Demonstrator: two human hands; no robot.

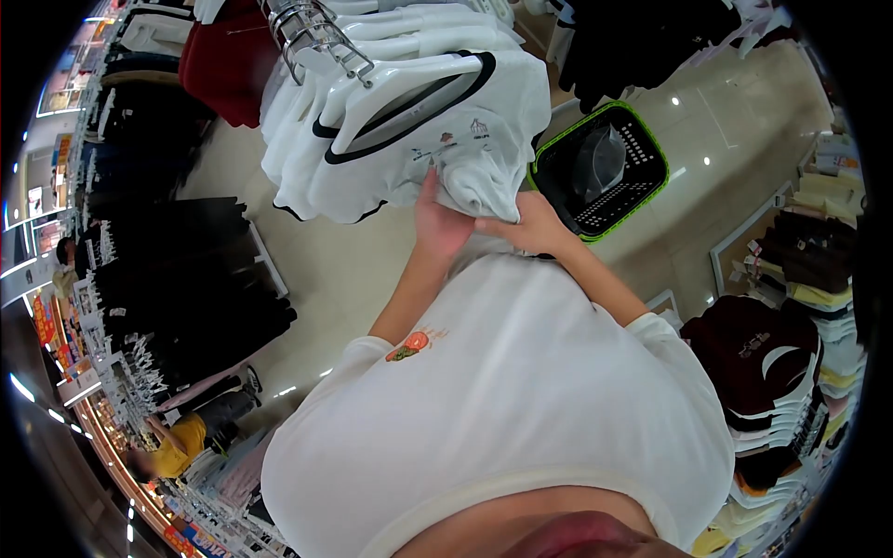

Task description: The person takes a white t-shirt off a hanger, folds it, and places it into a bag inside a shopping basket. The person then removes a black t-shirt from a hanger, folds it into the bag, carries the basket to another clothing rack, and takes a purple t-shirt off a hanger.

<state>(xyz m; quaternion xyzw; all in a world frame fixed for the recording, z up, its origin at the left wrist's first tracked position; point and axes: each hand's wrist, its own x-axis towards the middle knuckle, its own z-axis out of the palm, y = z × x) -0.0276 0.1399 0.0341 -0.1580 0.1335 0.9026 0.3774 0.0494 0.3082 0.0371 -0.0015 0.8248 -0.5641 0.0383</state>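
Observation:
A white T-shirt (442,144) with a dark-trimmed neckline and a small printed motif hangs on a white hanger (405,82) at the front of the rail. Its lower part is bunched up toward me. My left hand (441,221) grips the bunched cloth from the left, thumb on top and the other fingers partly hidden. From the right, my right hand (532,225) pinches the edge of the same cloth. The two hands almost meet below the bundle.
Several white garments hang behind on metal hooks (316,42). A black basket with a green rim (658,139) stands on the floor at right, a clear plastic bag (600,163) inside. Dark clothes (186,279) line the left; more racks stand right. A person in yellow (181,445) is lower left.

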